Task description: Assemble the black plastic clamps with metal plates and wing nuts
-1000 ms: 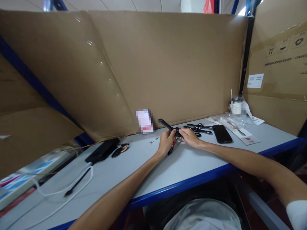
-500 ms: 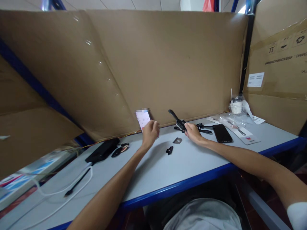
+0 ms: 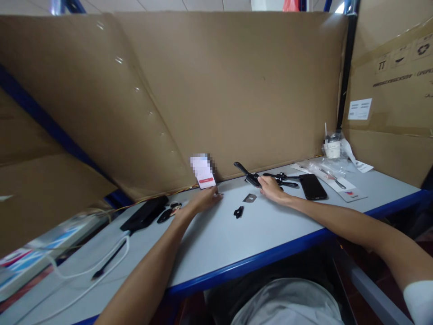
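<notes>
So, cardboard wall (image 3: 209,90): brown and creased, it stands right across the back of my view.
Table (image 3: 264,243): pale grey top, blue front edge, everything of mine laid out on it.
Carton (image 3: 399,144): off to my right, printed with a recycling triangle and an inverted line of characters too soft to read whole.
White label (image 3: 360,109): stuck on that carton, its rows of print too tiny to read.
Right hand (image 3: 271,187): my fingers are curled around the tool, gripping it just over the tabletop's far side.
Left hand (image 3: 204,198): low over the table below the lit phone, fingertips at the small metal bits; whether they're pinching one, I cannot tell.
Packaged card (image 3: 350,193): clear plastic over it, a red-and-blue mark near one end, the small wording blurred.
Black-handled tool (image 3: 251,178): in my right hand, one handle angling up towards the wall.
Black phone (image 3: 313,187): lying flat, right of my hand.
Lit phone (image 3: 204,174): leaning on the wall, partly pixelated, its red button's lettering illegible.
Metal plate (image 3: 250,198): flat, between my hands.
Black clip (image 3: 238,211): just nearer me.
Small metal bits (image 3: 220,194): tiny, by my left fingertips.
</notes>
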